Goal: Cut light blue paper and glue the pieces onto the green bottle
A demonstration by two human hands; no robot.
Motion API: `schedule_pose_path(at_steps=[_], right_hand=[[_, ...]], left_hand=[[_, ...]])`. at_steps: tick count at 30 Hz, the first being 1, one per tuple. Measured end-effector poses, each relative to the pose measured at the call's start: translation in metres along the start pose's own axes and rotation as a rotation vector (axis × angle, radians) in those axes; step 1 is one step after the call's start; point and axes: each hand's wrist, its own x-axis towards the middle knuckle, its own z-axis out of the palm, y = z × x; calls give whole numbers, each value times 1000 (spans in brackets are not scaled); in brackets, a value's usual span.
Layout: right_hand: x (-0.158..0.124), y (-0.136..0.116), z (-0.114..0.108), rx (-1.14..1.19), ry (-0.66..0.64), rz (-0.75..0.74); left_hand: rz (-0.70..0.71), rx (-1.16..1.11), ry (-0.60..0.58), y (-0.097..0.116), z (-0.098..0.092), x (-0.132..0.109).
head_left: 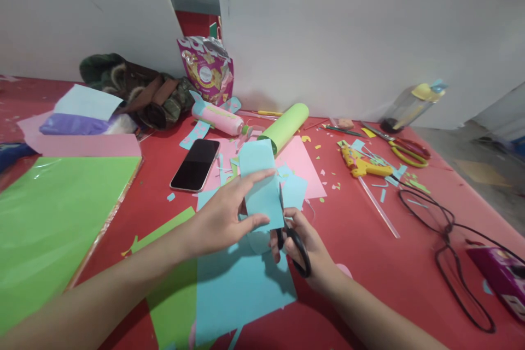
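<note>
the blue paper piece (260, 188) is held by the left hand (219, 219), thumb and index finger spread across its face; the remaining fingers are hidden. scissors (292, 234) are gripped by the right hand (309, 246) at the paper's right edge, blades partly obscured. red tabletop (356, 257) is seen between right wrist and black cord (449, 225).

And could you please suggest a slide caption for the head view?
Above a red table, the left hand holds light blue paper while the right hand holds black-handled scissors at its edge.
</note>
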Motion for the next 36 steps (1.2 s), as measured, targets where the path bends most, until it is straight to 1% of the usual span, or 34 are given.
schedule_pose_path(at_steps=[10,19,25,36], right_hand=[[1,2,-1,12,7,-11],[2,3,-1,15,23,-16],[1,2,-1,2,22,-24],[2,4,-1,18,44,-14]], left_hand=[[21,-3,12,-3,1,0],[19,1,14,-1,1,0],[3,15,-14,-1,1,-1],[-2,24,-4,-2,2,-1]])
